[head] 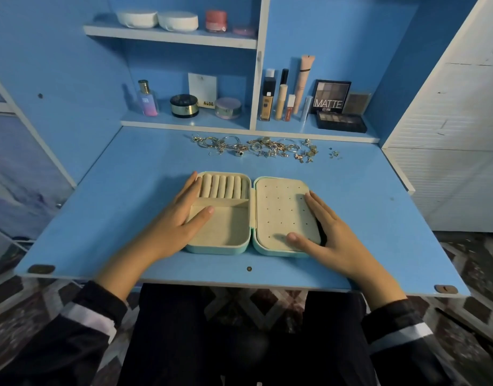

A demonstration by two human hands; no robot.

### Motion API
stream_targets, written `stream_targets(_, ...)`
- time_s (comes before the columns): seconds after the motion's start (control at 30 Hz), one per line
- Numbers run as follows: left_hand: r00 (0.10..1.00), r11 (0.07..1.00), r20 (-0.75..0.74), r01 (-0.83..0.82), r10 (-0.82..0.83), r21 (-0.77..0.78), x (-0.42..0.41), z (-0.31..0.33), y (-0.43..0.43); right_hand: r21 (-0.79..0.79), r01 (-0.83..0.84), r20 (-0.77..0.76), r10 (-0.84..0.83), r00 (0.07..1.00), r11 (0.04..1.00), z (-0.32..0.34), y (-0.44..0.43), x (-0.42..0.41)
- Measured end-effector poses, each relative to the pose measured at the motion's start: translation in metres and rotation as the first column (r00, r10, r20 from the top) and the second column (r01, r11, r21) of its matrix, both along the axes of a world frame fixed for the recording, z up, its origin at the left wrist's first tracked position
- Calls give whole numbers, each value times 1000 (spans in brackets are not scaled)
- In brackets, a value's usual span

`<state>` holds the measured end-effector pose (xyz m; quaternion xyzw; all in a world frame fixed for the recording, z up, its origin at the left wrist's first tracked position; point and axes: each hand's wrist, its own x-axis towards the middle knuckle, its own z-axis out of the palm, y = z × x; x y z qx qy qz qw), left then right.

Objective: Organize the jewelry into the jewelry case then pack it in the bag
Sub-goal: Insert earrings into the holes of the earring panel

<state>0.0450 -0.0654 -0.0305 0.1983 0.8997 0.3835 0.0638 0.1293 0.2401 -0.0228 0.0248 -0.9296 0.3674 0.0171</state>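
Left hand [178, 218] flat, left rim of jewelry case [278, 207] | right hand [326, 232] flat, right rim | jewelry [256, 147] beyond

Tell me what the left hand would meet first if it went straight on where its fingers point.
Likely the left end of the jewelry pile. The left hand lies along the jewelry case rim, fingers pointing away, slightly right.

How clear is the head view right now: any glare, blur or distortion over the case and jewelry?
Head view: dim, even bluish light, no glare; jewelry case, left hand and right hand sharp; the wide-angle lens bows the desk edges; jewelry pile small and tangled, single pieces hard to tell; bottom corners smeared.
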Motion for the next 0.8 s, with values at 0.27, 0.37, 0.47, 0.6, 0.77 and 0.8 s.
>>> stream_targets(0.27,999,999,-32,10,-12,-40,15,-5,-9,18,-25,18,24,1000,1000,0,0,3)
stream_targets(0.37,999,999,-41,-10,8,-47,14,-4,-9,17,-8,21,7,1000,1000,1,-1,3)
stream_targets(0.47,999,998,-42,-19,16,-56,14,-3,-7,29,0,20,-1,1000,1000,0,0,2)
stream_targets(0.6,999,997,-37,-35,33,-71,10,-2,-4,40,6,26,-7,1000,999,-1,3,-5)
stream_targets(0.77,999,994,-32,-38,35,-98,-5,0,1,25,-6,29,5,1000,1000,1,7,-20)
stream_targets(0.8,999,994,-25,-40,38,-104,-7,2,2,26,-7,29,6,1000,1000,3,8,-23)
